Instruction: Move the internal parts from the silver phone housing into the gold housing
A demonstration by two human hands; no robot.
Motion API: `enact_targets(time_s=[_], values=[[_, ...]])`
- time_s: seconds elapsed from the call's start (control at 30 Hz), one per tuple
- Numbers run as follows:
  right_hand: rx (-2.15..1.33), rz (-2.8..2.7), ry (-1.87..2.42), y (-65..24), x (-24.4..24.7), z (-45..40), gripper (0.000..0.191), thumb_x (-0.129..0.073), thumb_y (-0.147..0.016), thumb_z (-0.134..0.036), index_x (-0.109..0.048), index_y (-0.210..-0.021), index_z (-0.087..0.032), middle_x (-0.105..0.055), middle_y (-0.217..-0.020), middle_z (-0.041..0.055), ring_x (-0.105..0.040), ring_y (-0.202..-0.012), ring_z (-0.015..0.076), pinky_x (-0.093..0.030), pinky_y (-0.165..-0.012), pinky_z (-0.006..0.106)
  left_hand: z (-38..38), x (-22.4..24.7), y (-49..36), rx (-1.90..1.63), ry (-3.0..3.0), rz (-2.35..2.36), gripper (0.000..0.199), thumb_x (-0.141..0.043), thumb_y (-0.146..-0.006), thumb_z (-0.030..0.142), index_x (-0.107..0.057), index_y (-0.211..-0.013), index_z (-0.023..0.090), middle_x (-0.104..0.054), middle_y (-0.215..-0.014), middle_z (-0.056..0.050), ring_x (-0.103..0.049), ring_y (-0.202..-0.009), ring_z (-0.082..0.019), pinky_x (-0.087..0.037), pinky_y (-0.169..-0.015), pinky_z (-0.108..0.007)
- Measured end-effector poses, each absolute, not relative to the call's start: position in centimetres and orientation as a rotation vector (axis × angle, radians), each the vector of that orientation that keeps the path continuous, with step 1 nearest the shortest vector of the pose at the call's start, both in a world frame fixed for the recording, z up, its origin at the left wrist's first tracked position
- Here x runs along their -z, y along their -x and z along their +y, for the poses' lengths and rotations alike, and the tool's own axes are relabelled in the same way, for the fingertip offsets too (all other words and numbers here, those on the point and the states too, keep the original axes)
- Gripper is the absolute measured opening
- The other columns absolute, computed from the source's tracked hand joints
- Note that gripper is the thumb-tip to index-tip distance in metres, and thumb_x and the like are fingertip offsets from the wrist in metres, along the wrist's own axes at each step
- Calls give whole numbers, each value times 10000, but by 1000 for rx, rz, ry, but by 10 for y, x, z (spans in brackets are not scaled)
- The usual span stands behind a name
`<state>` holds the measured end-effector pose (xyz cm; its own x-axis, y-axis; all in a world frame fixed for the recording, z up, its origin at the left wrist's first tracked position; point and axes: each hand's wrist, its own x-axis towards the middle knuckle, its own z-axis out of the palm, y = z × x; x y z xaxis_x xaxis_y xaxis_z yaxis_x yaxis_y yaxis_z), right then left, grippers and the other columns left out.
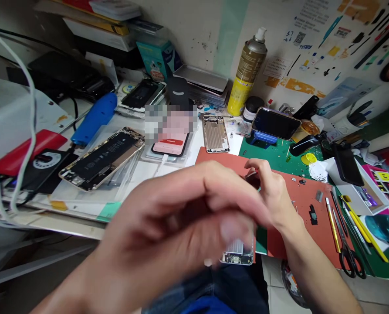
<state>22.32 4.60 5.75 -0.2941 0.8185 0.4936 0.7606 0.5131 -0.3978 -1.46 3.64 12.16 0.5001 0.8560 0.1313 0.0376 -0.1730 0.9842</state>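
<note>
At lower centre, an opened phone frame (237,257) is overlapped by the left hand (168,231), its grip untellable; a dark object (253,178) seems pinched by the right hand (272,187), probably for precision.

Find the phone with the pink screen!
It's the plugged-in phone, with a white cable at its bottom end. Its screen is lit pink; the propped phone on the blue stand is dark.

1. There is one left hand (168,231) and one right hand (275,194) (two in all).
2. There is one spray can (249,72).
3. There is one pair of scissors (348,250).
4. There is one lit phone screen (173,131).
</note>
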Motion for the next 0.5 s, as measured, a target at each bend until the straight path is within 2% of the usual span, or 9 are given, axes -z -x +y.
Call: enact_targets(time_s=[0.07, 0.13, 0.27, 0.37, 0.5], values=[[-118, -2100, 1263, -223, -58, 46, 184, -552, -988, -214, -509, -1168, -223, -698, -849, 14, -682, -679, 175, -548, -603, 309, 55, -109, 8, -864, -1746, 882, 165, -612, -1058, 311, -762, -991, 293, -733, -886, 20, -669, -739, -150, -549, -691, -291], [-126, -2089, 1243, -223, -58, 46, 189, -571, -988, -208, -518, -1169, -210, -706, -889, 31, -691, -723, 175, -554, -634, 313, 70, -86, 1, -722, -1964, 1027, 177, -573, -1070, 287, -747, -1094, 266, -745, -1038, -8, -695, -926, -189, -550, -823, -328], [-177, -2085, 1226, -222, -56, 46, 153, -529, -1017, -177, -516, -1166, -210, -690, -880, 20, -634, -654, 144, -502, -576, 292, 77, -47, -8, -416, -2175, 1030, 150, -541, -1052, 244, -689, -1052, 222, -672, -1043, -33, -670, -980, -224, -546, -875, -373], [-188, -2083, 1224, -222, -54, 45, 152, -556, -1028, -227, -509, -1171, -208, -693, -900, 28, -640, -678, 153, -497, -585, 301, 73, -37, -12, -323, -2209, 1052, 111, -539, -1027, 201, -645, -995, 212, -631, -1047, -48, -654, -1011, -245, -555, -894, -397], [-180, -2062, 1276, -225, -50, 45, 124, -543, -1060, -198, -500, -1176, -206, -650, -803, -16, -602, -605, 137, -445, -532, 288, 73, -35, -14, -277, -2207, 1062, 130, -589, -1020, 214, -652, -1132, 202, -634, -1121, -64, -644, -1102, -279, -541, -996, -462]])
